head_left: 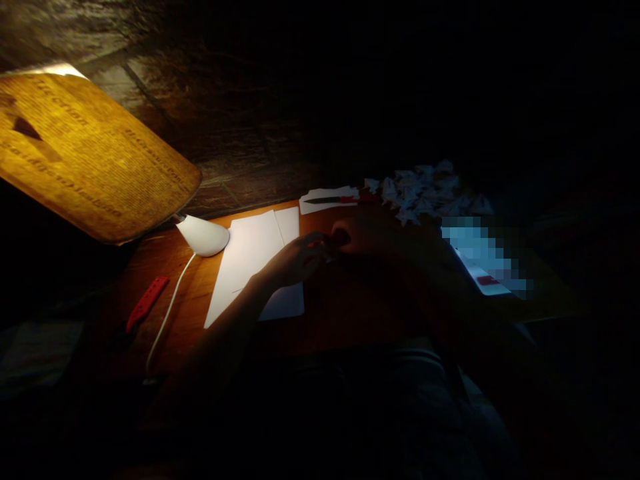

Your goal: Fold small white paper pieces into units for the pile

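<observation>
Mid-frame: left hand point(306, 255) and right hand point(353, 235) close together, fingers bent, pale bit point(329, 261) apparently between, perhaps for two-handed control; too dark to tell whether gripped, or by which. Left of centre: sheets point(253, 250), probably near lamp point(115, 163) for light. Above centre: knife point(325, 201) on slips point(316, 209), seemingly parked within reach.

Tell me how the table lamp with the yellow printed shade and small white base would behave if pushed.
The lamp may tip easily, as its broad yellow shade far outsizes the rounded white base. The shade is probably light for its size, since it seems to glow through. The thin white cord trailing from the base could tug.
</observation>
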A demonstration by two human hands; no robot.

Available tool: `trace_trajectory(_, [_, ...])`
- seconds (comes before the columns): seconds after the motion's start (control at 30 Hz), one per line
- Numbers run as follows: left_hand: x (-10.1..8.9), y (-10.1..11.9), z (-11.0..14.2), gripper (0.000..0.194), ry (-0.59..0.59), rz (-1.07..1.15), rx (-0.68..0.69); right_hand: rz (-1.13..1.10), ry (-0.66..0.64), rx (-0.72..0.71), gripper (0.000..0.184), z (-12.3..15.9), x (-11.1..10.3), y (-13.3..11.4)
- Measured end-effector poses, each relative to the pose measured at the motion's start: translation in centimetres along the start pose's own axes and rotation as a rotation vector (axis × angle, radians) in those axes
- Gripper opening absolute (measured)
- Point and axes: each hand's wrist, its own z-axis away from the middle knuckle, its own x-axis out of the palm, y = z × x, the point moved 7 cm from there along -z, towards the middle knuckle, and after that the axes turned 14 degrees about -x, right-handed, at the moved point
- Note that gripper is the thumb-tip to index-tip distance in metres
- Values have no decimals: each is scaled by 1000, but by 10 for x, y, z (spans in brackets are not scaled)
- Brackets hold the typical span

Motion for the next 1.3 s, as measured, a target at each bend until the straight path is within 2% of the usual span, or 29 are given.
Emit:
trace_trajectory(0.13, [1, -4, 1, 39, 5, -21, 7, -29, 39, 70, 15, -1, 2, 7])
trace_trajectory(0.27, [1, -5, 1, 41, 3, -3, 21, -29, 31, 67, 9, -3, 1, 5])
trace_trajectory(0.5, [1, -4, 0, 39, -7, 15, -1, -51, 40, 148, 17, -2, 4, 10])
trace_trajectory(0.77, [1, -5, 0, 38, -28, -41, -27, 38, -21, 83, 13, -2, 1, -2])
trace_trajectory(1.07, [-2, -1, -3, 37, -44, -10, -24, 252, -163, -101, 25, -2, 0, -17])
trace_trajectory(1.3, [-3, 2, -2, 40, -48, 2, 1, 219, -178, -99, 26, -2, 3, -16])
